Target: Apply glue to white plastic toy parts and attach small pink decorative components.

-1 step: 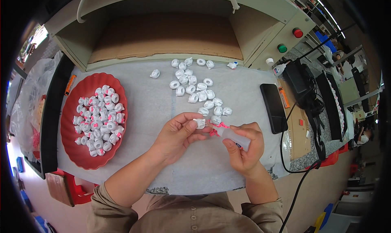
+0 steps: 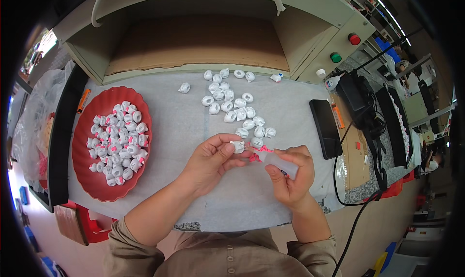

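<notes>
My left hand (image 2: pixel 211 160) pinches a small white rounded piece (image 2: pixel 237 146) between thumb and fingers. Closed around a translucent squeeze bottle (image 2: pixel 282 165) is my right hand (image 2: pixel 296 174). The bottle lies tilted, its nozzle pointing at the white piece; pink lumpy stuff (image 2: pixel 256 156) surrounds the nozzle end. Whether the tip touches the piece I cannot tell. Several similar white pieces (image 2: pixel 227 106), many with dark oval openings, lie loosely beyond my hands. To the left, a red scalloped dish (image 2: pixel 87 175) holds a heap of white pieces with pink spots (image 2: pixel 115 146).
A beige cabinet (image 2: pixel 315 49) with an open front stands behind, with a red button (image 2: pixel 354 38) and a green button (image 2: pixel 335 57). On the right are a black phone (image 2: pixel 325 129), an orange tube (image 2: pixel 337 116), a black adapter (image 2: pixel 356 93) and cables. A black tray (image 2: pixel 60 151) edges the left.
</notes>
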`<state>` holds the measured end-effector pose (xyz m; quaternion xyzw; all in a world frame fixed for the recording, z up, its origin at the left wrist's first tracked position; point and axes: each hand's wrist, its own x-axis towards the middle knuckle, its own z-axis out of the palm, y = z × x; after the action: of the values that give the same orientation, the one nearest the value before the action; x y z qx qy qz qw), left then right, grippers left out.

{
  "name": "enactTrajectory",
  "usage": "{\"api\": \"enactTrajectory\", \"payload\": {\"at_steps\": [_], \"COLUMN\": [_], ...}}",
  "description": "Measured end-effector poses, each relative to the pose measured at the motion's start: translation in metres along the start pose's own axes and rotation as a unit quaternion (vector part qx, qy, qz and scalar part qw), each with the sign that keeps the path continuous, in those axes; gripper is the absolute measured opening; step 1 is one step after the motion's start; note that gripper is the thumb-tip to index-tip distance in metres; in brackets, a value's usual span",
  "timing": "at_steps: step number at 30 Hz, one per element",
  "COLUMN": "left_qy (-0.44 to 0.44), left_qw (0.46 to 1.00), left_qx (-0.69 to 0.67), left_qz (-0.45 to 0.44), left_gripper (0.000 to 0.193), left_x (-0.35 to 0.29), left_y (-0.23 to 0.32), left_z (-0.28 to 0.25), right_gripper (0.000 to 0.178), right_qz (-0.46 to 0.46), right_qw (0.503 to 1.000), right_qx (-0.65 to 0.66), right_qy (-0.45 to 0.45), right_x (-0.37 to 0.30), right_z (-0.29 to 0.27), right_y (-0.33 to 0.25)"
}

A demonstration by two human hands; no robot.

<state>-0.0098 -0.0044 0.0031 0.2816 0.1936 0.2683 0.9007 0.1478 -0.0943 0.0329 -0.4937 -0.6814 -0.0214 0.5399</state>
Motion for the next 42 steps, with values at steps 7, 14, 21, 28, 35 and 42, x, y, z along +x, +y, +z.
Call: {"api": "enactTrajectory", "payload": {"at_steps": [7,14,21,28,35,42], "left_qy": [0.012,0.009,-0.011,-0.010,-0.010,-0.002], "left_qw": [1.000,1.000,1.000,1.000,0.999,1.000], "left_qx": [-0.003,0.009,0.021,0.023,0.033,0.027], "left_qz": [0.001,0.001,0.008,0.007,0.010,0.013], "left_gripper": [0.025,0.026,0.026,0.026,0.026,0.026], "left_x": [-0.0002,0.0010,-0.0008,0.0001,0.0002,-0.0006], "left_y": [0.0021,0.0026,0.0025,0.0023,0.0021,0.0035], "left_z": [0.0022,0.0020,0.0018,0.0018,0.0028,0.0018], "right_gripper": [0.034,0.023,0.020,0.020,0.019,0.018], "right_qz": [-0.005,0.226,0.238,0.252,0.251,0.249], "right_qw": [1.000,0.961,0.950,0.945,0.945,0.952], "right_qx": [-0.019,0.158,0.200,0.205,0.207,0.175], "right_qy": [-0.001,0.033,0.031,0.033,0.034,0.033], "right_x": [0.0015,0.0000,0.0024,0.0011,0.0030,0.0019], "right_z": [-0.0027,-0.0053,-0.0002,-0.0023,-0.0011,-0.0039], "right_y": [0.0008,-0.0020,-0.0037,-0.0008,-0.0005,0.0022]}}
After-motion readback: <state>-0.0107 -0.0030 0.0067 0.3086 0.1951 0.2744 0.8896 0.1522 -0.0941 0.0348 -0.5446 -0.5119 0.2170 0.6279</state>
